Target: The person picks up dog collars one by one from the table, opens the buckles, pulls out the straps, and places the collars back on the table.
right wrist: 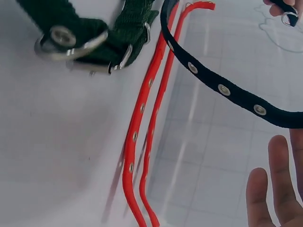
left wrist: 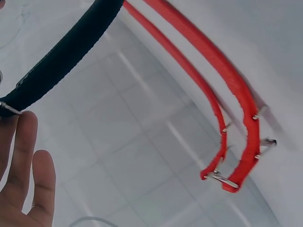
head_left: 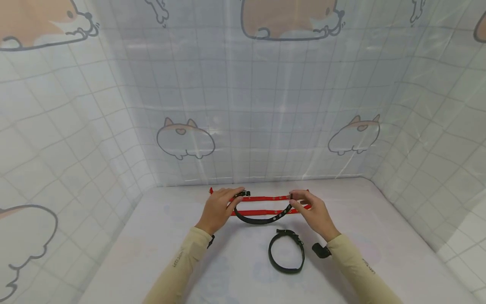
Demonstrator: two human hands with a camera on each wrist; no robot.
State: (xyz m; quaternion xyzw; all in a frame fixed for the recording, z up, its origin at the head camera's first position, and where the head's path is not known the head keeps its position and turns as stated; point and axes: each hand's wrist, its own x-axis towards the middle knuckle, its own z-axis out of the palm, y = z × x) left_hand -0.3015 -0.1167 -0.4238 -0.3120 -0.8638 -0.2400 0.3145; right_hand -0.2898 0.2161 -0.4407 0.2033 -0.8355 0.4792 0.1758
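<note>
A black eyelet collar (head_left: pixel 258 221) hangs in a downward curve between both hands. My left hand (head_left: pixel 218 207) pinches its buckle end, while my right hand (head_left: pixel 313 213) pinches the end with metal eyelets. In the right wrist view, the collar (right wrist: pixel 223 90) crosses above spread fingers (right wrist: pixel 279 179). Behind it lie two red straps with eyelets, a far one (head_left: pixel 262 198) and a near one (head_left: pixel 250 213). Metal buckle parts show on the red strap (left wrist: pixel 222 71) in the left wrist view. Nearer me, a dark green collar (head_left: pixel 270 253) lies fastened into a ring.
The white table (head_left: pixel 152 253) holds all the collars. A sheet with a grid and cartoon dogs forms the back wall (head_left: pixel 265 105), with side walls (head_left: pixel 436 147) at left and right. The green collar sits just left of my right wrist.
</note>
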